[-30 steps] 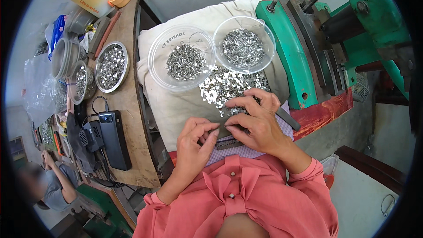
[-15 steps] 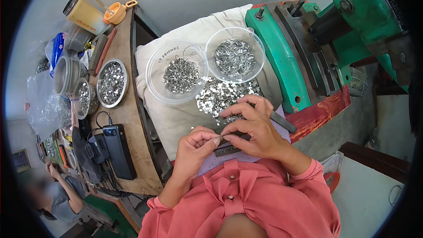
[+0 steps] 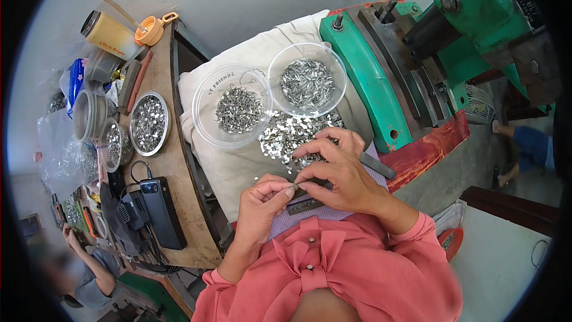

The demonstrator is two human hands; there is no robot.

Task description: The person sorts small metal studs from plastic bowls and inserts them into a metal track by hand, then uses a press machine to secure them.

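My left hand (image 3: 262, 201) and my right hand (image 3: 342, 173) meet in front of my pink shirt, thumb and finger pinched on each. Whatever lies between their tips is too small to make out. Under my fingers is a dark grooved metal bar (image 3: 307, 205) on a purple checked cloth (image 3: 283, 222). Just beyond the hands spreads a heap of small shiny flat metal pieces (image 3: 280, 137), partly hidden by my right hand. Behind it, a clear plastic lid-like dish (image 3: 200, 120) holds short metal bits, and a clear round tub (image 3: 340, 86) holds thin metal pins.
A green press (image 3: 363, 83) stands right on a red base. On the left wooden table (image 3: 193, 226) are a black power bank (image 3: 162, 211), a metal bowl (image 3: 168, 120) of pieces and a yellow cup (image 3: 110, 34). A co-worker sits at lower left; someone's legs (image 3: 518, 143) show far right.
The view has shifted slightly, moving the press and dishes a little left in the picture. A person's legs have appeared at far right. My hands keep the same pinch.
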